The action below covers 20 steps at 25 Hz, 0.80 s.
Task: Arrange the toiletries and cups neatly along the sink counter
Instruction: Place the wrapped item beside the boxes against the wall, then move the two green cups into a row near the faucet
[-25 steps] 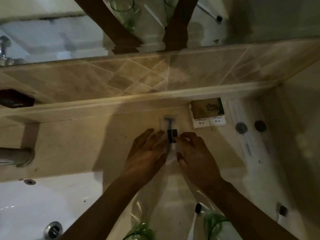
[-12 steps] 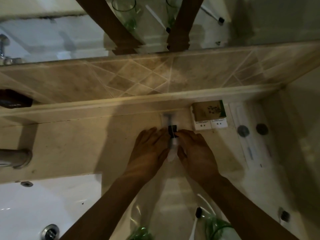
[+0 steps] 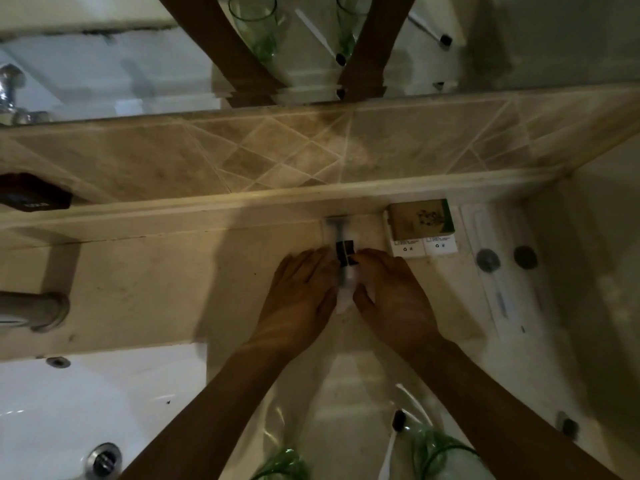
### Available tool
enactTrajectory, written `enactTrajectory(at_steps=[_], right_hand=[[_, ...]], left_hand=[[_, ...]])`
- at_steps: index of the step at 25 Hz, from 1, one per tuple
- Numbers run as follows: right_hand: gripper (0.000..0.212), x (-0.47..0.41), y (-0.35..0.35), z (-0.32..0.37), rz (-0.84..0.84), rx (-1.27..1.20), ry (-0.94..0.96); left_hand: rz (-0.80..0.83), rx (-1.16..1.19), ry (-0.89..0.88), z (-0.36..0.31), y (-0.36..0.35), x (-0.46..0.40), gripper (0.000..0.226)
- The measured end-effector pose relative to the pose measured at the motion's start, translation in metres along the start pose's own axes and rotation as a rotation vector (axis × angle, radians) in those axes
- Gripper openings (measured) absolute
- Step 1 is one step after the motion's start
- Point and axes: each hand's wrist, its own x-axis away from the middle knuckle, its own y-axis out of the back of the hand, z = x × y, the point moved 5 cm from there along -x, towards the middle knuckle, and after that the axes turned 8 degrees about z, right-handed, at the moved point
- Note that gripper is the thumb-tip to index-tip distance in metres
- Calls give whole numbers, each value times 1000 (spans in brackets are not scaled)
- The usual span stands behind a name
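Against the counter's back ledge, both hands (image 3: 346, 289) pinch a clear-wrapped razor (image 3: 341, 242), grey-handled with a black label

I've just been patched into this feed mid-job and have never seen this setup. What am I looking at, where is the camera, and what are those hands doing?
There is no machine here: a person wears a camera on the head, looking down at a bathroom counter. At the top is a mirror, so the arms appear again there. The left hand and right hand flank a wrapped razor lying against the back ledge, fingers pressed to its sides. To the right lie a small box and a flat clear packet. Green glasses, one with a toothbrush, stand near the bottom edge. The white sink is at lower left.
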Motion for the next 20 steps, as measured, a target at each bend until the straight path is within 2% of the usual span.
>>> enactTrajectory(at_steps=[3,6,8,11,14,16,18,20], right_hand=[[50,11,4,6,-50,-15,-44],[39,37,13,18,-57,-85,-57],[29,62,12,32,-1,-199,-20],[25,107,-1,56,158,-290,74],[35,158,-32,75,321,-338,50],[49,185,-51,81,397,-341,7],[61,204,-66,80,422,-345,-61],[61,216,-76,74,404,-428,-180]], left_hand=[[-43,4,77,0,11,10,45],[-101,100,169,6,31,35,34],[-164,215,257,17,41,69,26],[-243,457,443,27,41,139,20],[-237,670,660,26,22,218,13],[-230,847,767,18,4,261,18],[-271,1095,855,4,-14,291,26],[-325,1280,882,-12,-23,305,31]])
